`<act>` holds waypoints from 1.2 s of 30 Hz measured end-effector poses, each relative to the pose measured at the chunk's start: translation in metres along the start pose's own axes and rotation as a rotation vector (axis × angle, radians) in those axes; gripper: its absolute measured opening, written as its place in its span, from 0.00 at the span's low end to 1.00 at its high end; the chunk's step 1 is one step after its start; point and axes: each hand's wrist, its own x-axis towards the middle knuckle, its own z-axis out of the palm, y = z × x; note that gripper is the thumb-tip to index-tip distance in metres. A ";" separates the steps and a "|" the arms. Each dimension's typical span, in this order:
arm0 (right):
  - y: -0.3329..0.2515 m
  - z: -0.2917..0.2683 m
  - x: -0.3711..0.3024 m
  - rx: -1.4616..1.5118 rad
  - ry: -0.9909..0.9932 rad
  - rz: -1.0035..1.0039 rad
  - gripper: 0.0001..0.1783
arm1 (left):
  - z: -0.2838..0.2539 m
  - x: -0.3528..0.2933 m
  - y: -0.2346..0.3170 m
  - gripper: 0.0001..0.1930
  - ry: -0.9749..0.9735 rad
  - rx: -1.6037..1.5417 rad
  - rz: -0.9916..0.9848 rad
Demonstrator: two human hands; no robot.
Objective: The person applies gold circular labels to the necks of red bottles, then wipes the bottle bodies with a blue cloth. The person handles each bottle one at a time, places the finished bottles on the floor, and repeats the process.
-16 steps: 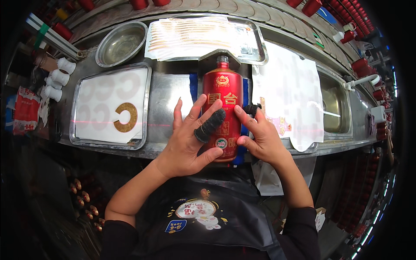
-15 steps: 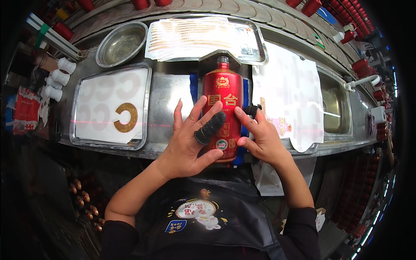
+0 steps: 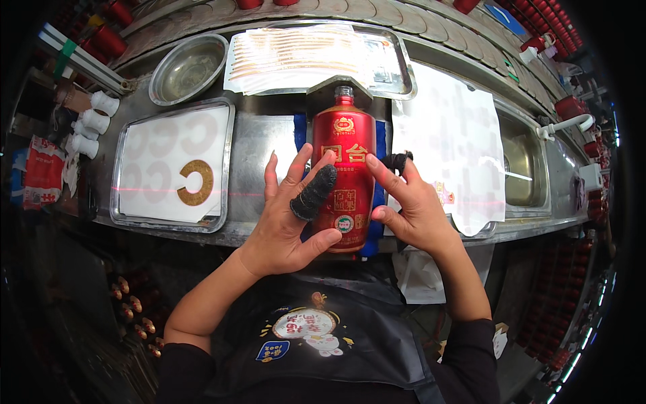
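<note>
A red bottle with gold print and a bare neck lies on its back in front of me, neck pointing away, in a dark angular holder. My left hand rests at its left side, fingers spread, with the index fingertip and thumb touching the bottle's front. A black cover sits on the index finger. At the right side my right hand has its fingers apart, index tip at the bottle's edge and thumb beside it. A black band wraps one of its fingers. Neither hand is closed around the bottle.
A tray at left carries a white sheet and a gold C-shaped label. Behind stand a metal bowl and a tray of gold-striped sheets. To the right are a backing sheet, a sink and a tap. A conveyor runs behind.
My left hand has shifted slightly left, uncovering more of the bottle's lower gold print. My right hand has moved slightly right. Red pieces on the conveyor have travelled rightward.
</note>
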 end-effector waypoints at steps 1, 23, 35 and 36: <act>-0.004 -0.004 0.002 -0.054 -0.022 0.048 0.41 | 0.000 0.000 0.000 0.40 -0.002 0.000 0.003; -0.037 -0.005 0.021 -0.150 -0.020 0.142 0.46 | 0.006 -0.004 -0.012 0.43 0.011 -0.008 0.044; -0.031 -0.001 0.021 -0.129 -0.007 0.119 0.46 | 0.009 -0.005 -0.016 0.45 0.026 -0.014 0.045; -0.030 0.000 0.021 -0.134 -0.012 0.111 0.46 | 0.009 -0.006 -0.017 0.44 0.029 -0.030 0.043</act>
